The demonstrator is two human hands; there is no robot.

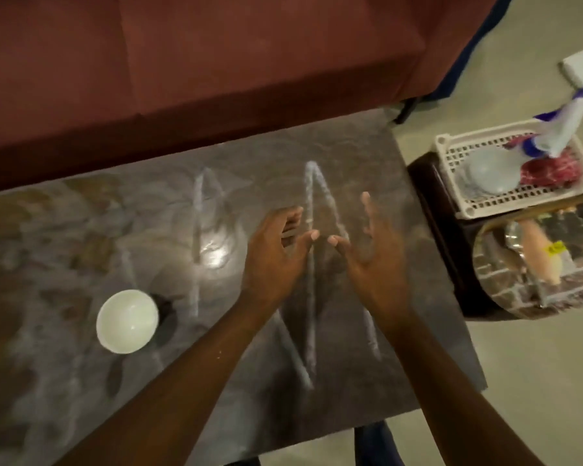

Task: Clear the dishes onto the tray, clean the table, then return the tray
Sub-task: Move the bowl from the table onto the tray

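A white bowl point(127, 321) stands upright on the dark marbled table point(81, 237), left of my arms. White zigzag streaks point(312, 264) of powder or foam run across the tabletop. My left hand point(278, 253) and my right hand point(367, 250) hover side by side over the table's right half, palms facing each other, fingers apart and holding nothing. At the right, off the table, a white slotted tray point(451, 153) holds a pale bowl point(492, 173), a red cloth point(549, 171) and a white spray bottle point(566, 122).
A dark red sofa point(182, 62) runs along the table's far edge. A round stool-like stand point(505, 277) at the right carries a spoon point(514, 237) and a wooden roller point(542, 257). Pale floor lies right of the table.
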